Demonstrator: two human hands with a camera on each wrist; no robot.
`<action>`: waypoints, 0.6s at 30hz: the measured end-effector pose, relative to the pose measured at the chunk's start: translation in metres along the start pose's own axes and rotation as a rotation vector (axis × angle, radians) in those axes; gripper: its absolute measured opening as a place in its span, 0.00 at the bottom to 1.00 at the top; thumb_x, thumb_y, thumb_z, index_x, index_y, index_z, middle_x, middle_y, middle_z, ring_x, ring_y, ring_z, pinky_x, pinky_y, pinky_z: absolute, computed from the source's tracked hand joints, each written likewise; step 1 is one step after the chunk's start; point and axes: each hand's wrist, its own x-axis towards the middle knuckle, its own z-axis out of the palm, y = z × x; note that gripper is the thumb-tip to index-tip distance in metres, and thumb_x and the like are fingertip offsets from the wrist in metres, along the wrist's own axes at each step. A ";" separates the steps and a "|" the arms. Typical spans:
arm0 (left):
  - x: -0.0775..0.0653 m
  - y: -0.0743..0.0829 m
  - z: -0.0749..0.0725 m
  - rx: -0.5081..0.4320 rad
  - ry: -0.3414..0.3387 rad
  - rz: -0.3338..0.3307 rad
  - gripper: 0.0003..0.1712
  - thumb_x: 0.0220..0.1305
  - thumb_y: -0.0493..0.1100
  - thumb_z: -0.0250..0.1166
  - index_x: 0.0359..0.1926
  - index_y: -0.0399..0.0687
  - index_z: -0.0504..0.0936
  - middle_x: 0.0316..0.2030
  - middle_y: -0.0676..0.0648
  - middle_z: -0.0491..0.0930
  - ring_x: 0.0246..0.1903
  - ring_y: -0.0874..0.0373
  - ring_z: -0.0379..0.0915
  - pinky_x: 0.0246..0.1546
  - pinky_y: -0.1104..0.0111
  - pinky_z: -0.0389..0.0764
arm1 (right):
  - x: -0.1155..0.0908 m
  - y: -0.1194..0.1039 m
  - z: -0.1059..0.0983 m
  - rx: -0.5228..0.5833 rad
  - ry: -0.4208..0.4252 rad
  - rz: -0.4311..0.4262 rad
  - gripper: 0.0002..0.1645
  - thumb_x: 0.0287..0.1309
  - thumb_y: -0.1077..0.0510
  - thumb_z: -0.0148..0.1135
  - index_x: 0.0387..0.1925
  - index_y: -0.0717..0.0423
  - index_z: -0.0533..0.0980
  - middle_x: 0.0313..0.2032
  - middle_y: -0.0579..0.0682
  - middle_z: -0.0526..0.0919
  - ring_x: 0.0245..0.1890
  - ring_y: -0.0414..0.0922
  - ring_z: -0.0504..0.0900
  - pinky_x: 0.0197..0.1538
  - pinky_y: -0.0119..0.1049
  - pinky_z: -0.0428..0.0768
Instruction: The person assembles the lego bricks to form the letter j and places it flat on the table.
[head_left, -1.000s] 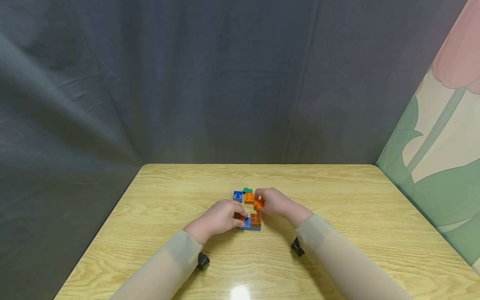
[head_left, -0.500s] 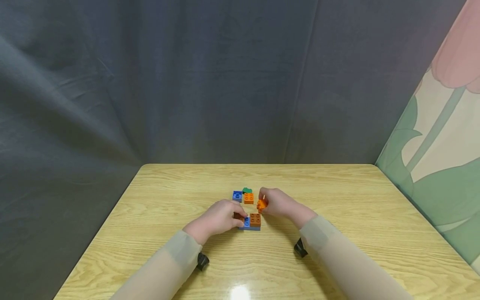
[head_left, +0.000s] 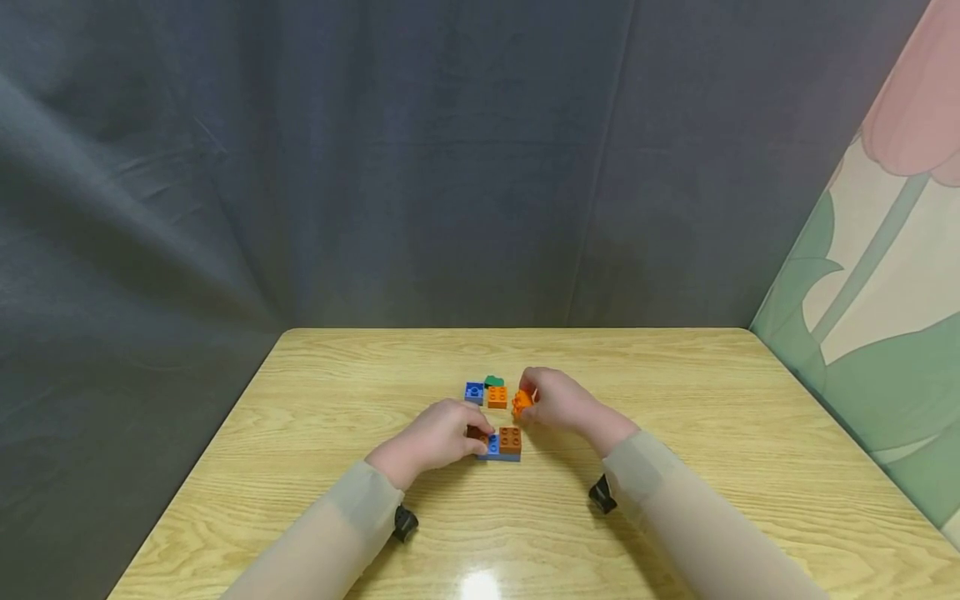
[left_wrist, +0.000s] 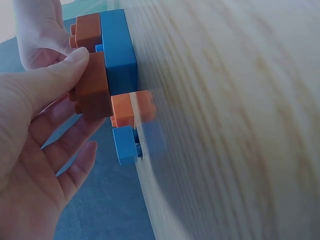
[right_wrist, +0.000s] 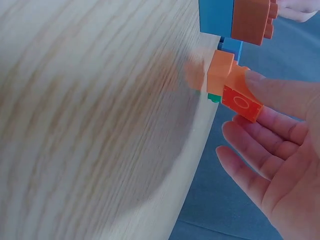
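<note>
My left hand (head_left: 442, 433) pinches a brown brick (left_wrist: 94, 85) at the left end of a long blue brick (left_wrist: 119, 55). A second brown brick (head_left: 511, 439) sits on that blue brick's right end, with blue studs showing between the two. In my right hand (head_left: 562, 404) an orange brick (head_left: 522, 404) is held between thumb and fingers, tilted, just behind and right of the blue brick. A ring-marked face of the orange brick (right_wrist: 242, 103) shows in the right wrist view. My left fingers partly hide their brown brick in the head view.
Behind the blue and brown stack, another orange brick (head_left: 497, 397) lies studs up on the wooden table (head_left: 360, 375). Left of it is a small blue brick (head_left: 474, 392), and a green piece (head_left: 494, 381) lies farther back. A dark curtain (head_left: 450, 167) hangs behind the table.
My right hand has moved slightly right and back, away from the stack, and the orange brick in it has turned. My left hand and the stack have stayed put.
</note>
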 end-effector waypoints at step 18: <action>-0.001 0.001 0.000 0.004 0.000 0.000 0.12 0.61 0.43 0.72 0.47 0.53 0.88 0.41 0.62 0.80 0.42 0.65 0.76 0.45 0.70 0.77 | -0.006 -0.001 -0.003 0.036 0.015 -0.016 0.20 0.52 0.60 0.76 0.47 0.57 0.79 0.36 0.47 0.78 0.35 0.46 0.75 0.42 0.41 0.77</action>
